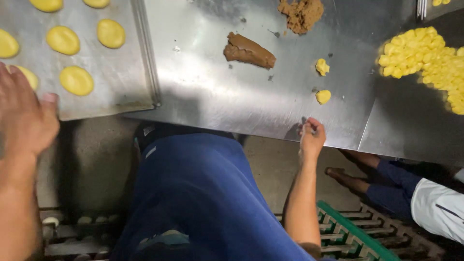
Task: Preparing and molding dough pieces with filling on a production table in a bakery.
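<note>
Two hands: left hand (21, 116) at tray (125, 82), right hand (311, 135) on steel table (232, 101) edge.

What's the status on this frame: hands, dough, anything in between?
Left hand open at baking tray edge, beside yellow dough discs. Right hand pinched at steel table edge, grip contents unclear. Brown filling log untouched.

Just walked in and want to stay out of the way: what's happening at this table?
A person stands at a steel table. Their left hand lies on the near edge of a baking tray that holds flattened yellow dough discs. Their right hand rests at the table's front edge, near two small yellow dough pieces. Further back lie a brown filling log, a crumbly brown lump and a heap of yellow dough pieces. Another person's legs show at the right.
</note>
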